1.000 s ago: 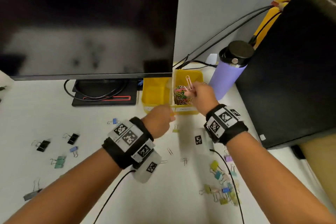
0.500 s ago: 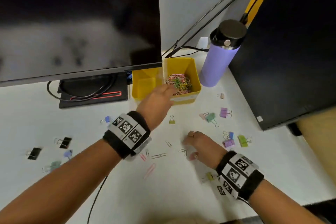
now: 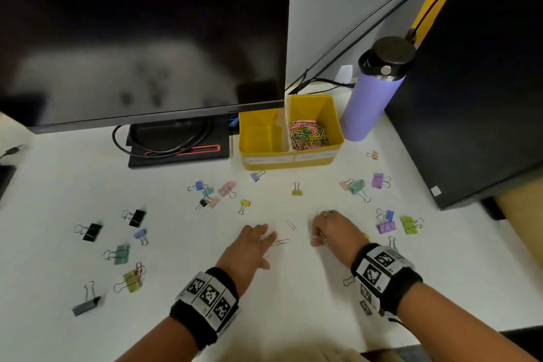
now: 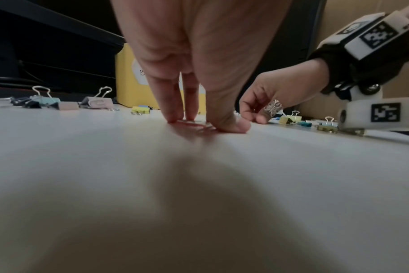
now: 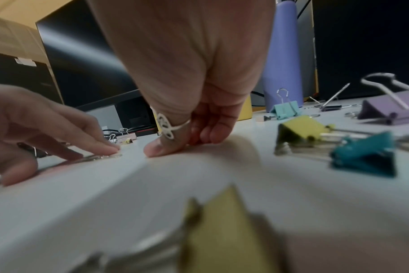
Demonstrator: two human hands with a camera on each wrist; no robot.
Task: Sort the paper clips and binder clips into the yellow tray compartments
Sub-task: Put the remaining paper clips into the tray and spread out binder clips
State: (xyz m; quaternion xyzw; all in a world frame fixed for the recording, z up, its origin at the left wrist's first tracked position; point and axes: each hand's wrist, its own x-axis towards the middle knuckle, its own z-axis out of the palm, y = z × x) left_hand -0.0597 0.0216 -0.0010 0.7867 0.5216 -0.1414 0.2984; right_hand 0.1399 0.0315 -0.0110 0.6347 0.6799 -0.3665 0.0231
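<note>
The yellow tray (image 3: 338, 138) stands at the back of the white desk. Its right compartment holds a heap of coloured paper clips (image 3: 308, 134); its left compartment looks bare. My left hand (image 3: 269, 239) lies low on the desk, its straight fingers pressing a silver paper clip (image 3: 282, 242), which also shows under the fingertips (image 4: 175, 118) in the left wrist view. My right hand (image 3: 316, 236) is beside it, fingers curled down with the thumb (image 5: 156, 149), pinching at a small pinkish clip that is mostly hidden. Another paper clip (image 3: 291, 225) lies between the hands.
Binder clips lie scattered: green (image 3: 357, 186) and purple (image 3: 379, 180) at the right, black (image 3: 136, 217) at the left, several near my right wrist. A monitor (image 3: 147, 38) overhangs the tray, with a purple bottle (image 3: 373, 91) and a black case (image 3: 484, 67) to its right.
My right hand came back from over the tray down to the desk. My left hand then left the tray's front and dropped onto the paper clip beside it.
</note>
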